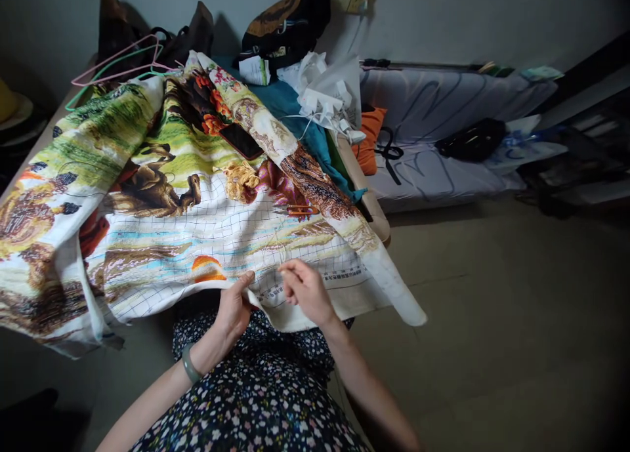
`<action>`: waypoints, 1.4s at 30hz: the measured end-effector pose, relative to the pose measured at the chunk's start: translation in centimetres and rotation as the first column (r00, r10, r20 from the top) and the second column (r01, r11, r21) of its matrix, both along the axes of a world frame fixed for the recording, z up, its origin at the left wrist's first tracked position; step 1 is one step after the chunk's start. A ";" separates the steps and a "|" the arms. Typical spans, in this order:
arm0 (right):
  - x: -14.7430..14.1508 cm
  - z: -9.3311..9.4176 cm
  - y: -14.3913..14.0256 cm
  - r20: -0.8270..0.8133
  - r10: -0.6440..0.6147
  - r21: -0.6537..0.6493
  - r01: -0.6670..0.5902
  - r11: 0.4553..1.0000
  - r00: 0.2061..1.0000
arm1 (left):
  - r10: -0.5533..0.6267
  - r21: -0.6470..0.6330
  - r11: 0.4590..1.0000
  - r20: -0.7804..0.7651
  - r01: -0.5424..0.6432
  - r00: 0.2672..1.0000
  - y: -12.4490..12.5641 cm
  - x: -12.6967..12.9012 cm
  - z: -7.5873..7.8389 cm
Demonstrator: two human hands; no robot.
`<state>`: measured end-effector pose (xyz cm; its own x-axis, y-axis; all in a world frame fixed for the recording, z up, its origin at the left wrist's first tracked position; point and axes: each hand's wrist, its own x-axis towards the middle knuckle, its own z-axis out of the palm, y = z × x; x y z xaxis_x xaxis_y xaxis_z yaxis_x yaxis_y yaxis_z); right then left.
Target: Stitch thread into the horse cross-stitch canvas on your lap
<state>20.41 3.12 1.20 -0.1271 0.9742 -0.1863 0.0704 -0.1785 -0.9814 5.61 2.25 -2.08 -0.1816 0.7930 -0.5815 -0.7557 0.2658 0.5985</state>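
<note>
A large cross-stitch cloth [197,222] with horses and a printed grid is spread over a table and hangs onto my lap. My left hand [233,308] grips the cloth's lower edge from beneath, thumb on top. My right hand [305,288] rests on the cloth just right of it, fingers pinched together as on a needle or thread too thin to make out. A pale thread runs up from the fingers across the grid. Orange-handled scissors [301,210] lie on the cloth above my right hand. A skein of yellow thread [240,178] and a dark phone [241,141] lie further up.
Clothes hangers [118,68], dark bags [285,22] and white plastic bags [327,91] crowd the table's far end. To the right stands a bed [443,137] with an orange cushion [370,147] and a black bag [472,140]. Bare floor [492,308] spreads at right.
</note>
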 end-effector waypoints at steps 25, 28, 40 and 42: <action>-4.1 -0.6 -0.7 0.522 -0.044 0.178 -0.058 0.982 0.852 | -0.043 0.005 0.999 0.026 0.043 0.999 0.0 -0.1 -0.6; -4.2 -1.1 -0.9 0.333 0.013 0.043 -0.029 0.999 0.943 | -0.062 -0.035 0.997 0.032 0.063 0.998 0.1 -0.1 -0.3; -4.5 -2.3 -0.8 0.200 -0.073 0.040 0.067 0.997 0.977 | -0.059 -0.072 0.996 0.012 0.059 0.998 0.4 0.0 -0.1; -4.7 -2.4 -0.9 0.178 -0.094 0.025 0.091 0.996 0.980 | -0.065 -0.069 0.995 0.023 0.067 0.998 0.4 0.0 0.0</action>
<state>15.71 2.23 -1.20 -0.0026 0.9834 -0.1816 0.2290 -0.1762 -0.9574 5.60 2.61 -2.11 -0.1177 0.7602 -0.6389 -0.7471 0.3560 0.5613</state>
